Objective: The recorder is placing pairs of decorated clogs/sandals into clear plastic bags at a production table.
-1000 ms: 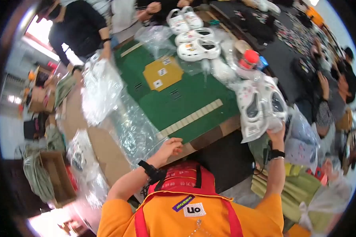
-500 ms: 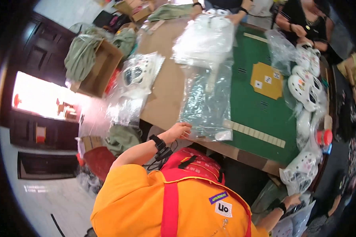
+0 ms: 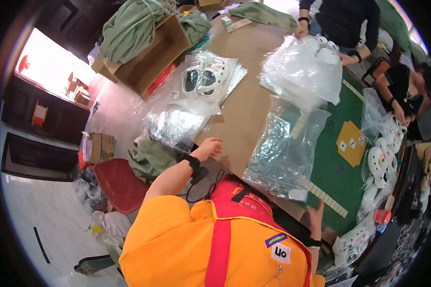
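Observation:
My left hand (image 3: 209,148) hovers by the near left table edge, fingers curled together with nothing visible in them. My right hand (image 3: 315,215) is at the near edge, fingers apart, close to the row of pale tiles (image 3: 330,198). Between the two hands a flat clear plastic bag (image 3: 285,150) lies across the brown board and the green mat. Beyond it, a co-worker's hands (image 3: 301,29) grip white clogs and translucent bags (image 3: 299,71). To the left, a bagged pair of white clogs (image 3: 218,76) rests on silvery packaging.
An open cardboard box (image 3: 153,62) with green cloth stands at the far left. Bagged white clogs (image 3: 380,162) line the table's right side beside a red-lidded jar (image 3: 382,216). A red chair (image 3: 122,184) stands left of me. Another person sits at the far right.
My view has swung left. My left hand has let go of the clear bag's edge. The right hand has come up from the bagged clogs at lower right toward the tiles.

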Tool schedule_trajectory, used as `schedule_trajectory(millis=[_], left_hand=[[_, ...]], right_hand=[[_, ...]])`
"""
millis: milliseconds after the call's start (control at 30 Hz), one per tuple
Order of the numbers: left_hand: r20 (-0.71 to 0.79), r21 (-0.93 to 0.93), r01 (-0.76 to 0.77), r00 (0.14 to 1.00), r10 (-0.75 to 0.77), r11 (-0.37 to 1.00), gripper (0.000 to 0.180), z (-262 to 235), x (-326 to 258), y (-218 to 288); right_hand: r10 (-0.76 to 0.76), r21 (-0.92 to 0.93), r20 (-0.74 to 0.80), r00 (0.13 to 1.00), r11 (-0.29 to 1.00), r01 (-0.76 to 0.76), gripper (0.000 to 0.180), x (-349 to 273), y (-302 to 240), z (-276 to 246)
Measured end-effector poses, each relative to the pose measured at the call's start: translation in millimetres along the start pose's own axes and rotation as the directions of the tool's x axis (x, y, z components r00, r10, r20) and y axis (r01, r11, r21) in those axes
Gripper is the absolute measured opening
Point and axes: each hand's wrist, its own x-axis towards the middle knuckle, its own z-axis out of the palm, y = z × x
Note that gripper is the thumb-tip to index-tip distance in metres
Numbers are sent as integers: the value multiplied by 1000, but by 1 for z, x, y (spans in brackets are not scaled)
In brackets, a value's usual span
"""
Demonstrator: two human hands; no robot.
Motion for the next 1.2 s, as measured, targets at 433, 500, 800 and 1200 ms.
schedule_trajectory(millis=[433,500,800,1200], left_hand=[[-379,-528,-148,922,-77,836,61,-148,129,65],[-402,-537,-83,900,-168,840,56,-142,146,75],[-723,324,-397,482,496,859,24,-190,219,45],[-333,-365,-615,788,519,699,11,-105,57,235]], right_hand=[[-156,-223,-330,931,971,84,59,33,9,89],[-114,-220,-303,946,974,47,56,27,5,90],[38,-457,-254,966,876,-155,66,4,-42,80],[-578,-607,-10,816,652,454,50,28,-181,130]])
